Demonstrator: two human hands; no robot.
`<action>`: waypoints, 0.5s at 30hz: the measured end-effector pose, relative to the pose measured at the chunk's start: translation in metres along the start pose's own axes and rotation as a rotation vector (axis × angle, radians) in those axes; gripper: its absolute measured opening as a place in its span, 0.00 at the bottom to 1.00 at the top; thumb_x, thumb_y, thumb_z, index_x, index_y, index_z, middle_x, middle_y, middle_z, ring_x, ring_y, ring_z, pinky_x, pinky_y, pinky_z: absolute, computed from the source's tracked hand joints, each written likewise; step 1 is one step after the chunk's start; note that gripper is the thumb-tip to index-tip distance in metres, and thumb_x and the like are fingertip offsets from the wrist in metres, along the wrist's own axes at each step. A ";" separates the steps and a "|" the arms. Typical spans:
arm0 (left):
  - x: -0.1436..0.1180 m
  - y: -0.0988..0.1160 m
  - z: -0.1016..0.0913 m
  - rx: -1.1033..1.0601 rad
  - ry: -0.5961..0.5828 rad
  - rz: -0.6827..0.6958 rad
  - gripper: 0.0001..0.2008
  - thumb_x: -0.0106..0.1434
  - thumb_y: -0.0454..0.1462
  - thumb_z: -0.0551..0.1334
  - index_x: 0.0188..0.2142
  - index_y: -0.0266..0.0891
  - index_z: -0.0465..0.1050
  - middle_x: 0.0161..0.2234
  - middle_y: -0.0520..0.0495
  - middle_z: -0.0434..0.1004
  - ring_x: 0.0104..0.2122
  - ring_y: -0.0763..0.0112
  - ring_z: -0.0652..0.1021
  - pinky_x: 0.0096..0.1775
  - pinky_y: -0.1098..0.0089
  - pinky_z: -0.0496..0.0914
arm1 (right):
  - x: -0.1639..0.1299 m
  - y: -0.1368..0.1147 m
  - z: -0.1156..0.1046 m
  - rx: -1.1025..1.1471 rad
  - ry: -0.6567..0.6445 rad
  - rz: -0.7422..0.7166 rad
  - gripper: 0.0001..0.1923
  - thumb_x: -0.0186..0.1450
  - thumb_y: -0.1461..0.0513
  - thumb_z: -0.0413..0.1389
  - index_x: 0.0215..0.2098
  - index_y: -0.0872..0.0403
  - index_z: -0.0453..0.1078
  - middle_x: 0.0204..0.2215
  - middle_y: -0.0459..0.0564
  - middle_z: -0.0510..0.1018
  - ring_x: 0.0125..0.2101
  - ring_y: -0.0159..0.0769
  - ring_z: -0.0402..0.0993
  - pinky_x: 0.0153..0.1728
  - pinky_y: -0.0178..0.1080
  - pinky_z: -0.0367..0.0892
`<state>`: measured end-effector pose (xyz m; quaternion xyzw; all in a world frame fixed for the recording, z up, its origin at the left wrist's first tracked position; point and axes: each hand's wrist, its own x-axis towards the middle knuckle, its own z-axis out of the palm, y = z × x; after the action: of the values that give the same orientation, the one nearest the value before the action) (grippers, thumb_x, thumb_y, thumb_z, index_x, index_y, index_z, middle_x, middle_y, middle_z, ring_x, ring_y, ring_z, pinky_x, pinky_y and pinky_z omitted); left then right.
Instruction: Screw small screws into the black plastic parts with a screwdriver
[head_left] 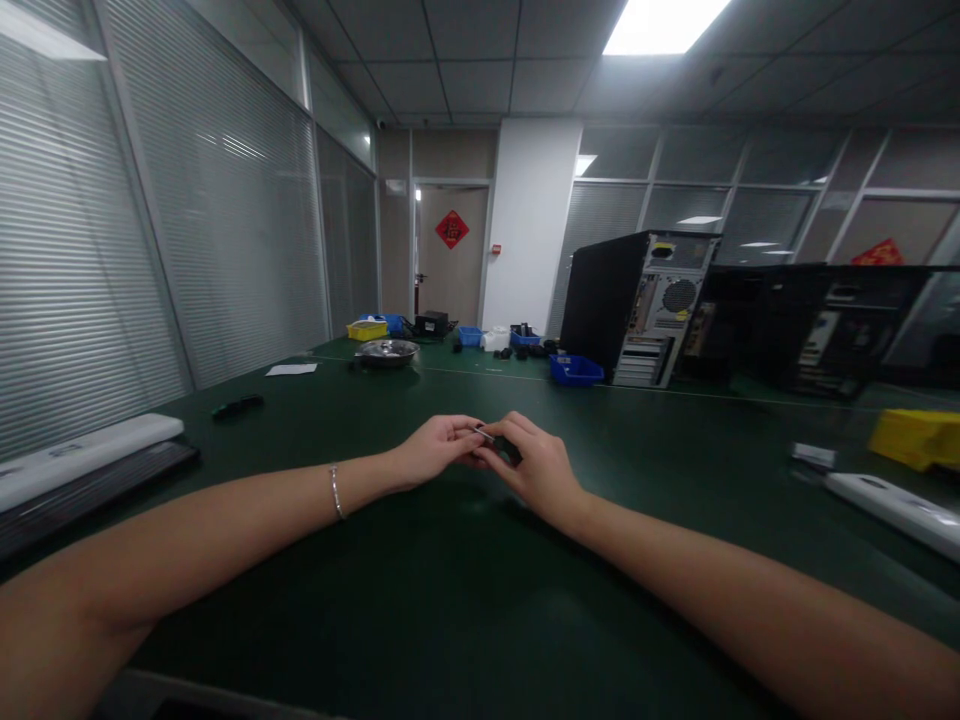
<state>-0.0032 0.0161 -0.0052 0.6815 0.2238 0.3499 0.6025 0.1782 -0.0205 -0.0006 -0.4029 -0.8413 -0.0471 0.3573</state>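
Right in the middle of the dark green table (465, 600), both sets of fingertips meet on a thin silvery metal pin (484, 433). The left hand (435, 450) pinches one end with its fingers closed; the right hand (536, 470) curls around a small dark part (512, 455), too hidden to make out. There's a thin silver bracelet (336, 492) on the left wrist. Farther back sit a round metal bowl (387, 351), a blue plastic bin (575, 371) and a black desktop computer tower (637, 305).
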 end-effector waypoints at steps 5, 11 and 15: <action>0.013 0.003 -0.032 0.033 0.152 0.053 0.13 0.58 0.35 0.63 0.43 0.32 0.71 0.40 0.40 0.76 0.38 0.67 0.77 0.44 0.62 0.70 | -0.002 0.002 -0.002 0.038 -0.004 0.000 0.14 0.64 0.60 0.52 0.48 0.49 0.66 0.37 0.49 0.72 0.35 0.35 0.69 0.34 0.35 0.64; 0.002 0.013 -0.151 0.076 0.897 0.086 0.05 0.56 0.26 0.61 0.35 0.29 0.72 0.30 0.42 0.76 0.29 0.72 0.77 0.35 0.71 0.73 | -0.005 0.007 -0.004 0.092 -0.075 -0.032 0.10 0.65 0.60 0.51 0.43 0.51 0.69 0.36 0.49 0.72 0.33 0.33 0.70 0.34 0.35 0.65; -0.035 0.016 -0.218 0.090 1.166 0.066 0.04 0.57 0.23 0.57 0.31 0.28 0.69 0.22 0.49 0.71 0.21 0.78 0.73 0.26 0.77 0.70 | -0.004 0.009 -0.001 0.088 -0.088 -0.040 0.08 0.65 0.61 0.50 0.41 0.52 0.69 0.34 0.49 0.73 0.32 0.33 0.70 0.34 0.34 0.65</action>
<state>-0.1909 0.1324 0.0100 0.4079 0.5119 0.6758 0.3390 0.1873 -0.0174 -0.0042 -0.3716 -0.8654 0.0007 0.3362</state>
